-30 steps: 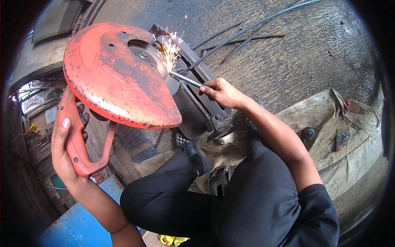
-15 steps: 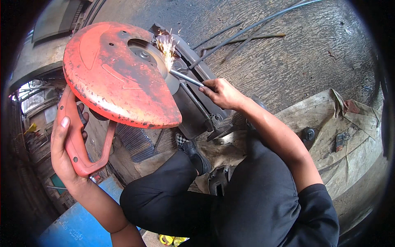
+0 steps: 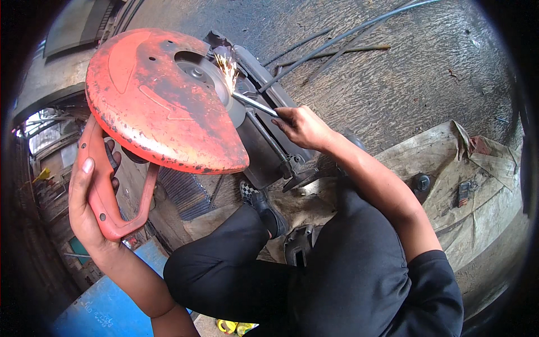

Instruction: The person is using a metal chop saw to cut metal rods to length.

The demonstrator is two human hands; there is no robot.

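My left hand [image 3: 90,191] is wrapped round the red D-shaped handle [image 3: 112,216] of a cut-off saw, with the fingertips at its trigger. Above it spreads the saw's scuffed red blade guard [image 3: 163,106]. The grey cutting disc [image 3: 216,84] shows through the guard's opening and beside its edge. My right hand [image 3: 303,128] grips a thin metal rod [image 3: 255,105], whose far end touches the disc. From that contact sparks [image 3: 227,70] fly up and away. Under the disc lies the saw's dark base [image 3: 264,154]; the clamp partly hides behind my arm.
Long metal bars [image 3: 337,48] lie on the wet-looking floor at the far side. A dirty cloth sheet [image 3: 466,213] covers the ground at right, with small dark objects on it. Bundled rods [image 3: 185,194] lie below the guard. A blue panel [image 3: 115,303] is at lower left.
The spark spray is slightly smaller and differently shaped. Both hands, the saw and the rod stay in almost the same place.
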